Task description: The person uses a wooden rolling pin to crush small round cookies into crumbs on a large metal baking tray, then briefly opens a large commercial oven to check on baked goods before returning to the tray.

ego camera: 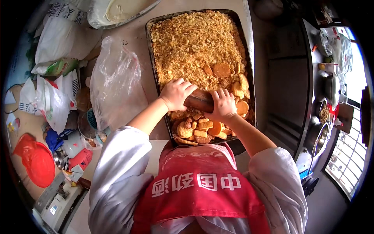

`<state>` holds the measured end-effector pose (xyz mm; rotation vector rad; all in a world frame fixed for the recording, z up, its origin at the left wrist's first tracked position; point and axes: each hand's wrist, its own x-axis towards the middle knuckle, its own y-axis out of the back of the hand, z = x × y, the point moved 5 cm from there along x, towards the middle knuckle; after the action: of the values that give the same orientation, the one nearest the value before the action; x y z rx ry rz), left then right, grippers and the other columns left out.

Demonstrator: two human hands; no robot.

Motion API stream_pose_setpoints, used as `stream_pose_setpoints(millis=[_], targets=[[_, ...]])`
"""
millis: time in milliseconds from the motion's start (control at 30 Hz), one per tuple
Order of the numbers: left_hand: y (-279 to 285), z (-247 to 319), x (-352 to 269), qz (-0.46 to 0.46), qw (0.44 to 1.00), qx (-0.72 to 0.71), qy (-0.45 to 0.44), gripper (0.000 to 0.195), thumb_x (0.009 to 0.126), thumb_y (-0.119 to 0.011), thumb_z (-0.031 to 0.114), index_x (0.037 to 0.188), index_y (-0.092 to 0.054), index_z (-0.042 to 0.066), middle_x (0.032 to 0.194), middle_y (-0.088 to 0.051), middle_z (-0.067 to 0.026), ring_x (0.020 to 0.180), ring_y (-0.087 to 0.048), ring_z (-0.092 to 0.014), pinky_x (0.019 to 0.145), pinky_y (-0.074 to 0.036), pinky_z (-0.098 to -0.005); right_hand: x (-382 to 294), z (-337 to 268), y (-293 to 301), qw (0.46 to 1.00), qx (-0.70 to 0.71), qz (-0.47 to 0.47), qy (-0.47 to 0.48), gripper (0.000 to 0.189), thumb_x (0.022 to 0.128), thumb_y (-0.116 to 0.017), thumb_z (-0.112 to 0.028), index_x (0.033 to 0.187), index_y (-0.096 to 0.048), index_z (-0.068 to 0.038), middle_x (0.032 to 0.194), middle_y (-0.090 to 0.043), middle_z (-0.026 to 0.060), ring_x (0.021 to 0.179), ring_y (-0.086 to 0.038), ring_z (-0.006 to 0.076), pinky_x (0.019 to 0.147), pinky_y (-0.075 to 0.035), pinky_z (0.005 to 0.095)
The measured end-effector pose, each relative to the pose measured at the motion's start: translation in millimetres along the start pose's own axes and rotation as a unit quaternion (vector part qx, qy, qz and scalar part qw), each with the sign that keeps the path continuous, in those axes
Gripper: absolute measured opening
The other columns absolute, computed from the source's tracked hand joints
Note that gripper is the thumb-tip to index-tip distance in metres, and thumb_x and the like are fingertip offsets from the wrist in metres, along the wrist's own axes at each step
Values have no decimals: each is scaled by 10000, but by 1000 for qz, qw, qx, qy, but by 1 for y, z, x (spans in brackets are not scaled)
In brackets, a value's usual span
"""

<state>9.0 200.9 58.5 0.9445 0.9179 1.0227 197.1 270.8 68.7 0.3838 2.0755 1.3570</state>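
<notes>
Both hands are on a dark brown wooden rolling pin [199, 100] lying across a dark metal baking tray [148, 35]. At its left end is my left hand [176, 94], fingers curled over the wood. My right hand [222, 106] wraps the other end. Golden crumbs [195, 44] fill the far part of the tray. On the near side of the pin lie whole and broken biscuits [204, 128], heaped against the near rim. More biscuit pieces [241, 87] sit along the right side, and a round browner biscuit [221, 70] rests on the crumbs beyond the pin.
A clear plastic bag [115, 79] lies left of the tray. Beyond it is a large basin [122, 14] with pale residue. Farther left are white plastic bags [55, 99] and a red plastic lid or basin [41, 163]. Pots [318, 137] stand on the right-hand counter.
</notes>
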Motion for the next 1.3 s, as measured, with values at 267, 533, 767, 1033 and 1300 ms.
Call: stream_pose_setpoints(millis=[267,533,767,1033,1300], targets=[[34,-4,23,-27,995,-28,92,952,626,-926,408,1436,-507,136,1339,-606,-68,1227,-566,-273,1041,-523,-403,46,17,60,985,-133,-81,71,929,719,-807,-563,1447,-449,-111,1285,-562,131,1200,-545,276,1028,-506,433],[34,-10,77,-24,982,-1,186,911,682,-880,452,1456,-482,179,1343,-584,-59,1266,-532,-261,1038,-528,-395,106,69,76,985,-104,-32,131,941,600,-863,-498,1396,-528,-123,1280,-564,123,1196,-541,303,1041,-492,445],[10,4,34,-83,977,-49,192,931,654,-896,460,1446,-494,184,1324,-588,-71,1230,-549,-287,1024,-523,-445,66,38,44,985,-87,-100,107,916,630,-871,-529,1375,-526,-123,1240,-553,115,1211,-523,311,1051,-471,463],[13,-4,42,-89,975,-67,191,912,700,-859,468,1481,-472,196,1401,-559,-64,1336,-496,-292,1104,-480,-435,79,52,38,985,-52,-38,161,951,579,-851,-492,1378,-529,-91,1266,-583,137,1199,-550,339,1030,-477,481],[31,-10,50,-11,982,-73,172,871,669,-896,333,1429,-528,119,1315,-611,-77,1191,-565,-248,1039,-526,-387,91,35,84,981,-95,-134,106,859,697,-841,-487,1419,-516,-154,1180,-587,69,1113,-558,244,1038,-514,400]])
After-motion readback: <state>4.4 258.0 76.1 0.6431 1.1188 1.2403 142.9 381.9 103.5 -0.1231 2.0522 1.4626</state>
